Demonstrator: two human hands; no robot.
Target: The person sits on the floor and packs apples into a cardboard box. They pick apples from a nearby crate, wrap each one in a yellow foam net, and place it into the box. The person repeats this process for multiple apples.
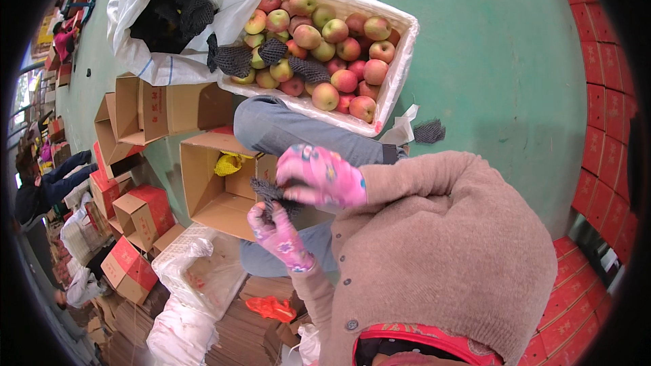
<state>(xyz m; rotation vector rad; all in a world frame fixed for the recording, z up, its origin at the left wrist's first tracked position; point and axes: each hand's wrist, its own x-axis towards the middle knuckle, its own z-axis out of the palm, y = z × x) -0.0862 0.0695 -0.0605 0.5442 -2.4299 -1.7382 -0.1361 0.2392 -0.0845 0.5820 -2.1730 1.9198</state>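
Both my hands wear pink floral gloves with bare fingertips. My left hand (279, 236), the lower one in the picture, pinches a dark grey foam fruit net (267, 189). Just above it, my right hand (323, 175) is blurred, its fingers curled beside the net; whether it grips anything is hidden. Behind the net stands an open cardboard box (208, 188) with a yellow foam net (228, 163) inside. A white lined basket (407, 35) of red-green apples (307, 37) is beyond my right leg, with several dark nets on the fruit.
A white woven sack (122, 25) of dark nets overlaps the basket's corner. Open cartons (145, 208) stand at the left, near a lined white basket (213, 279) and flattened cardboard (244, 335). Red cartons (600, 112) are stacked at the right. Other people (66, 173) are at far left.
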